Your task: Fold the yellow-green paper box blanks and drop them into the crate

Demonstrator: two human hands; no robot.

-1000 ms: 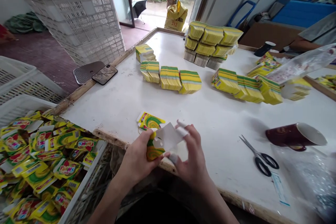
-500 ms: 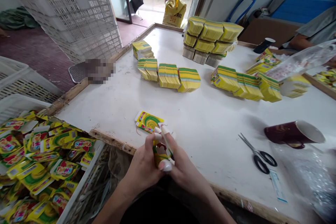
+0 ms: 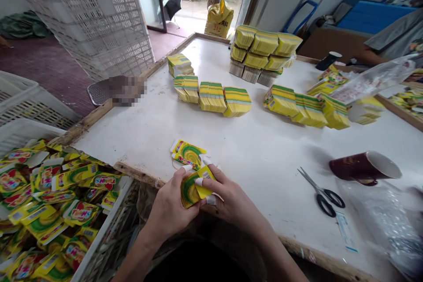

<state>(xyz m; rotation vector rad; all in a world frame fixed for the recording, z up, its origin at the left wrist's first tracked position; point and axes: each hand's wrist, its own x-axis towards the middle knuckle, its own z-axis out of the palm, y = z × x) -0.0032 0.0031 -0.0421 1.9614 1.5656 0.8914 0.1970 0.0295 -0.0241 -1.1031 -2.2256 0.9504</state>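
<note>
Both hands grip one small yellow-and-green printed carton [image 3: 194,189] over the near edge of the white table [image 3: 251,154]. My left hand [image 3: 170,209] clasps its left side, thumb on top. My right hand [image 3: 228,198] pinches its right side, and its fingertips wear white covers. A second printed carton blank [image 3: 187,153] lies flat on the table just beyond my hands.
A white crate [image 3: 102,233] at the left holds several printed cartons. Bundles of yellow flat cartons [image 3: 213,97] lie in rows and stacks [image 3: 264,53] further back. Scissors [image 3: 322,194] and a tipped maroon mug [image 3: 363,168] lie at the right. Another person's arm [image 3: 386,46] shows far right.
The carton was open with its white inside showing; it has been folded shut and now shows its yellow-green printed face. Both hands stayed on it.
</note>
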